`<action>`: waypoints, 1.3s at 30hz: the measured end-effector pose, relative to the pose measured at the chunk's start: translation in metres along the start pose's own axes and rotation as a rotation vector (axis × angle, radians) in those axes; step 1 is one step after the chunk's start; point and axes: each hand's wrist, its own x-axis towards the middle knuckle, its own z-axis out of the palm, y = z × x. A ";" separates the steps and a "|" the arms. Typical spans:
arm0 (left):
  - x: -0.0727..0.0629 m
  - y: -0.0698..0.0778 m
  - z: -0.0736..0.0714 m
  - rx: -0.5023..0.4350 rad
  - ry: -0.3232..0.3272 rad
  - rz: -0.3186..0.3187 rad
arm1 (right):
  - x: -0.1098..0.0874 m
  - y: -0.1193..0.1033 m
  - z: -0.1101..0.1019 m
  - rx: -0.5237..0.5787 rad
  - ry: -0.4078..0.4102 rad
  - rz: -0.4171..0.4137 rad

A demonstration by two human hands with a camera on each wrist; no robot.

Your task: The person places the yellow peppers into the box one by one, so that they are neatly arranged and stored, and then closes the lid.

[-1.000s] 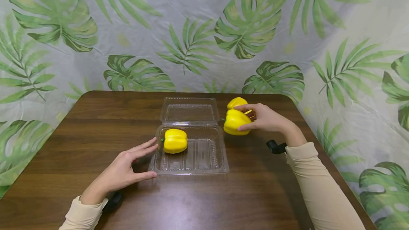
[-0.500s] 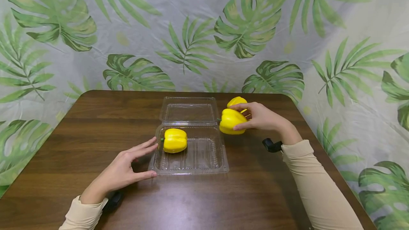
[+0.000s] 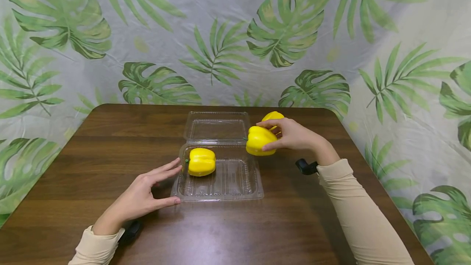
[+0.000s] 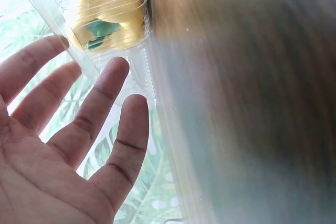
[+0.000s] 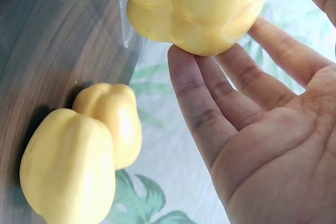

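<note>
Left hand [image 3: 141, 199]: flat on the wooden table [image 3: 92, 167], fingers straight and spread, grasping nothing; fingertips [image 4: 116, 69] at the left wall of the clear clamshell tray [image 3: 220, 191], touching or just short of it, contact not certain. Tray: lid [image 3: 218, 125] folded back toward the far edge, long axis running left to right. Inside, left half: one yellow pepper [image 3: 201, 161], on its side, green stem pointing left toward the left hand. Right half of the tray: bare ribbed floor, lying down and to the left of the raised load. Right hand [image 3: 292, 136]: clasped around a second yellow pepper [image 3: 259, 140], thumb below, fingers over the top, carried clear of the table above the tray's far right corner, stem end facing left, away from the palm. Behind the right hand: two more yellow peppers [image 5: 79, 156] lying together on the table, touching. Nearer hand to the free half of the tray: the right, already loaded. Backdrop: leaf-printed sheet [image 3: 220, 32].
</note>
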 end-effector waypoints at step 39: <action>-0.001 -0.002 -0.001 -0.002 -0.008 -0.013 | 0.028 -0.029 0.019 0.056 -0.116 -0.043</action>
